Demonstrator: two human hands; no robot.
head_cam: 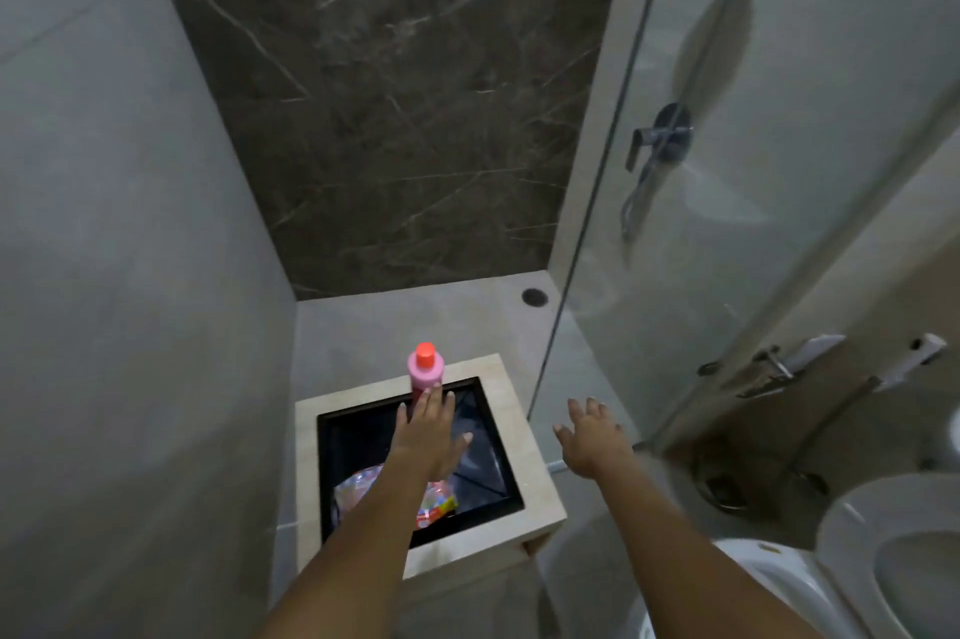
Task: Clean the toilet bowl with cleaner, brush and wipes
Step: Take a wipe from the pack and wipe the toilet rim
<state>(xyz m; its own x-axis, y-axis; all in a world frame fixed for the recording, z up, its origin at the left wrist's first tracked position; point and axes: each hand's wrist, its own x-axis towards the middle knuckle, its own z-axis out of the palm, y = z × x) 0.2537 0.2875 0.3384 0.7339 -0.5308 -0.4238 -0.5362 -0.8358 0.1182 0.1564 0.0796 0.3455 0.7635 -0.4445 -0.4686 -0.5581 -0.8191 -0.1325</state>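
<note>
Hands outstretched in a bathroom corner, left hand [431, 430] fingers spread, tips at the pink bottle [426, 369] on the bin [535, 482] rim just beyond, right hand [592, 436] splayed, holding nothing, toilet [852, 565] to its right.

A square beige bin [540, 508] with a black liner holds colourful wrappers [436, 503], beside a glass shower screen [727, 223] and dark marble wall [395, 93].

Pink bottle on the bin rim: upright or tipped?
Upright. The pink bottle stands on the bin rim, orange cap on top.
</note>
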